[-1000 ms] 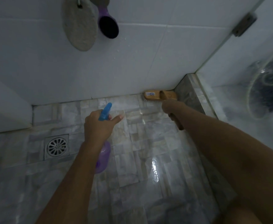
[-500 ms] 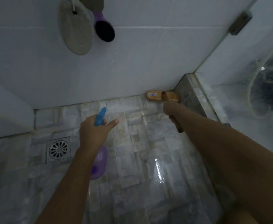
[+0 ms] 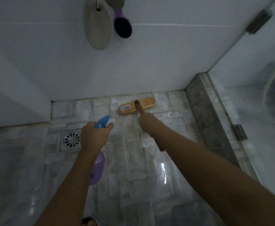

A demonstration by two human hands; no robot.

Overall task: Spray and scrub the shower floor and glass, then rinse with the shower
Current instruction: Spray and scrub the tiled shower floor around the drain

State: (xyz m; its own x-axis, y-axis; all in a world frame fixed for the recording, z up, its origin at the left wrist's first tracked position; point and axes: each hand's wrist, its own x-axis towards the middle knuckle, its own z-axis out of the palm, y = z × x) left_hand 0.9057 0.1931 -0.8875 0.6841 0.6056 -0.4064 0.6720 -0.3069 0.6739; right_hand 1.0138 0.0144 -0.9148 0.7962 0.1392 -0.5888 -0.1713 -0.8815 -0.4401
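My left hand [image 3: 93, 136] grips a spray bottle [image 3: 97, 168] with a purple body and a blue nozzle that points toward the back wall. My right hand [image 3: 147, 122] grips the handle of a wooden scrub brush [image 3: 136, 106], whose head lies flat on the wet stone shower floor [image 3: 133, 168] close to the back wall. The glass panel [image 3: 255, 95] stands on the right, above a stone curb [image 3: 203, 115], and looks wet or soapy.
A round metal drain [image 3: 71, 139] sits in the floor left of my left hand. A grey pumice pad [image 3: 98, 25] and a purple brush [image 3: 122, 23] hang on the white tiled wall. Glass hinges [image 3: 239, 132] sit on the right. A foot [image 3: 88, 221] shows at the bottom edge.
The brush head has slid left along the back wall, away from the corner by the curb. My left hand with the spray bottle has stayed over the floor near the drain.
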